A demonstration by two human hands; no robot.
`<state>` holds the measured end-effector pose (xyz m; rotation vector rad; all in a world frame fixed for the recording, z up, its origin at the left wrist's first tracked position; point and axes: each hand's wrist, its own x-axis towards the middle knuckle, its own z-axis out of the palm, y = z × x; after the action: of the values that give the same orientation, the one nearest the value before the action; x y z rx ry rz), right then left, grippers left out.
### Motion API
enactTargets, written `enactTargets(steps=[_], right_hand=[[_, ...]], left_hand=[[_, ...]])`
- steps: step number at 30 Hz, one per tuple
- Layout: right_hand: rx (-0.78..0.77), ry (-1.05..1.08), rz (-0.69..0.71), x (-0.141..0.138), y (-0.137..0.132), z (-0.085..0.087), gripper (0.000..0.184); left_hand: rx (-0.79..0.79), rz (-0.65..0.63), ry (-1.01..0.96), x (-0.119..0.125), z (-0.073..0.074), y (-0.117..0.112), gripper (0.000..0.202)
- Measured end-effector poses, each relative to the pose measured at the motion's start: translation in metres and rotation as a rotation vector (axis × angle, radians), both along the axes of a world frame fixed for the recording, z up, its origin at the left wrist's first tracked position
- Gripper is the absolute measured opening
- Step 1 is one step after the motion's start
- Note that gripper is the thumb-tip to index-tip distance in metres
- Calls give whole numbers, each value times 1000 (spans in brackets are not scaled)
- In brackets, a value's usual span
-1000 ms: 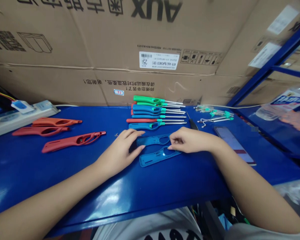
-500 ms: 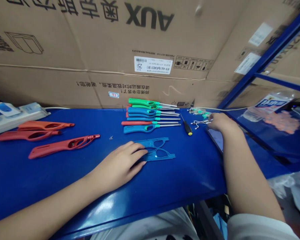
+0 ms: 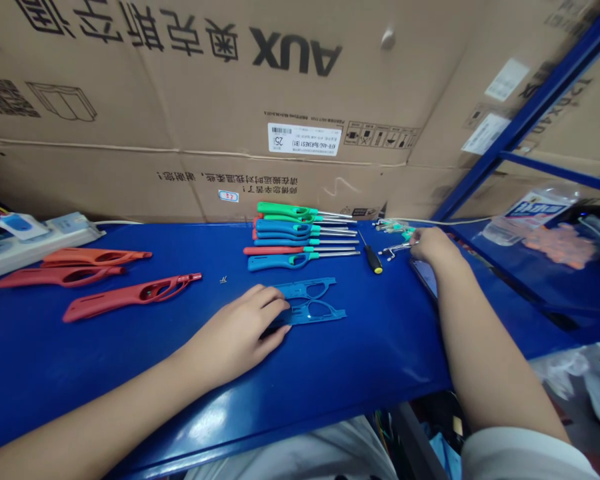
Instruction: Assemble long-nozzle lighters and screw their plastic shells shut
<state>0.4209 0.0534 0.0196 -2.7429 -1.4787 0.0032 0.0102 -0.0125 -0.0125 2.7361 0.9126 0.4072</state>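
A person's left hand lies over the left ends of two opened blue shells, the upper shell and the lower shell, side by side at the center of the frame on a glossy blue table. Its grip closes about the lower shell, thumb along the near edge and fingers bent across the top, covering the upper shell's left end as well. The right hand, right of center, reaches into a loose cluster of metal rods with teal fittings; its fingertips are hidden, and whether that grip grasps a rod cannot be told. A phone lies partly beneath the right wrist. Between the hands, a black-and-yellow screwdriver points toward a stack of long-nosed lighters in green, blue and red. Tiny screws sit above the left hand. At left of the frame rest a red casing and, above it, another red and an orange casing, near a white power strip. A printed cardboard box fills the background; at right, a clear container stands beside orange pieces.
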Motion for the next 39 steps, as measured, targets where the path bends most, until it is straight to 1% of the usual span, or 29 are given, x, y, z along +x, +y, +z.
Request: enactTargets(steps=[3,4,8,10,13,15,17,19,21,24,26,28,31,34,37,39], right_hand=[[-23,28,-34,0,-2,5,34],[-8,29,-32,-2,-4,8,34],[89,16,36,-16,-8,20,32],[100,5,61,-20,-9,22,32],[16,6,41,-21,-6,19,34],[-53,9,-1,-19,-4,16,34],[-79,-1,-43,-17,-4,16,35],[-56,-23,-71,-17,-5,19,34],[0,-47,-76,-18,-8,25,32],[85,-68,-49,-19,-13,33,37],[108,-61,-12,-17,-16,35,39],[83,-39,21,-15,-16,33,38],[-53,16,66,-11,-14,25,30],[-173,59,115,-11,-10,18,29],[-180,76,137,-16,-9,16,28],[-149,88,132,-20,-9,18,33]], left_hand=[[-10,3,-2,-1,0,0,22],[-11,5,-6,-1,0,0,22],[-16,8,-13,-1,0,0,25],[-17,8,-12,-1,0,0,25],[-21,5,-10,-2,0,0,24],[-22,1,-8,-2,-1,0,24],[-22,1,-6,-2,-1,0,24],[-20,-1,-7,-2,-2,1,24],[-20,0,-7,-2,-2,1,24],[-27,3,-2,-2,0,1,23],[-35,7,1,-2,1,1,23],[-41,9,5,-2,2,1,22],[-43,13,15,-2,3,1,22],[-32,15,14,-1,3,2,23],[-27,13,12,-1,2,2,23],[-29,12,17,-1,2,2,23]])
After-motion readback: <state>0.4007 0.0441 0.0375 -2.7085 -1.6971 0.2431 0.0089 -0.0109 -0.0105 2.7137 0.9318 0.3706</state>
